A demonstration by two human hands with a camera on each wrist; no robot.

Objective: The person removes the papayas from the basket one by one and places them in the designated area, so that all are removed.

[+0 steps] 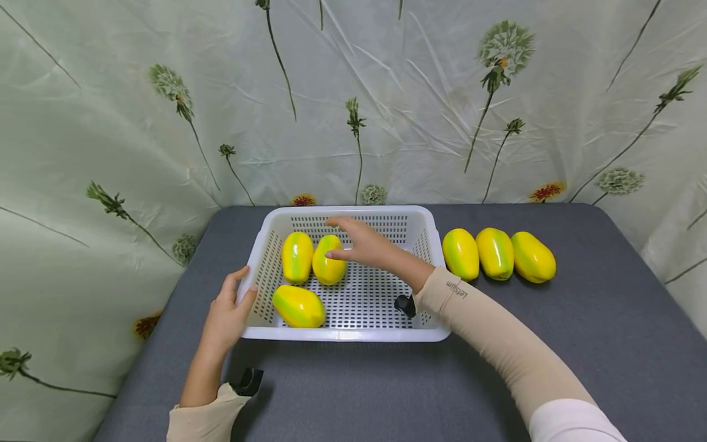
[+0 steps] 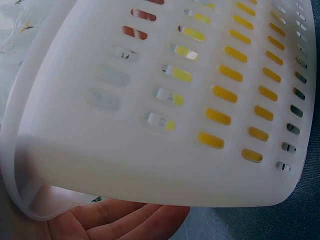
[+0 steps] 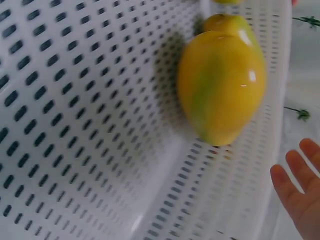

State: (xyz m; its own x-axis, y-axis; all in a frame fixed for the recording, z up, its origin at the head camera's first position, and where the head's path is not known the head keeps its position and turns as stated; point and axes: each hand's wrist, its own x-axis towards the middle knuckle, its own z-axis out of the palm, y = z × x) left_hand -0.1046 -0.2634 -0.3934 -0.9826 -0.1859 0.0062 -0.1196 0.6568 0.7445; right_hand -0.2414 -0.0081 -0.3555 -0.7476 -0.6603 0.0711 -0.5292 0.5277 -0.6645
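Observation:
A white perforated basket [image 1: 364,334] stands on the table with three glossy yellow-green papayas inside. Two of them, the left papaya [image 1: 297,258] and the right papaya [image 1: 331,270], lie side by side at the back left; a third papaya [image 1: 299,307] lies in front of them. My right hand [image 1: 361,242] hovers over the basket, thumb and fingers spread above the right papaya, holding nothing. At the basket's left rim my left hand [image 1: 226,310] touches with thumb and index finger; in the left wrist view its other fingers [image 2: 130,220] extend loosely beside the wall.
Three more papayas [image 1: 496,255] lie in a row on the dark grey table [image 1: 596,325], right of the basket. Behind the table hangs a pale curtain [image 1: 409,123] with a dandelion print. The right forearm crosses the basket's right side.

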